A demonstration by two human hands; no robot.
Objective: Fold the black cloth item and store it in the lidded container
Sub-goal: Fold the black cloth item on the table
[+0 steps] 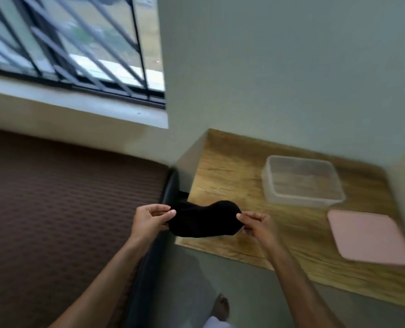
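Observation:
A small black cloth [202, 218] is stretched in the air between my two hands, above the near left corner of the wooden table [222, 166]. My left hand [149, 220] pinches its left end and my right hand [256, 224] pinches its right end. A clear plastic container [301, 181] stands open and looks empty on the table, to the right and farther back. Its pink lid [367, 237] lies flat on the table beside it, nearer to me.
A brown textured mattress [66, 197] with a dark edge fills the left side. A barred window [66, 43] sits above it, and a grey-green wall [291, 67] backs the table. My bare foot [221, 306] shows on the floor below.

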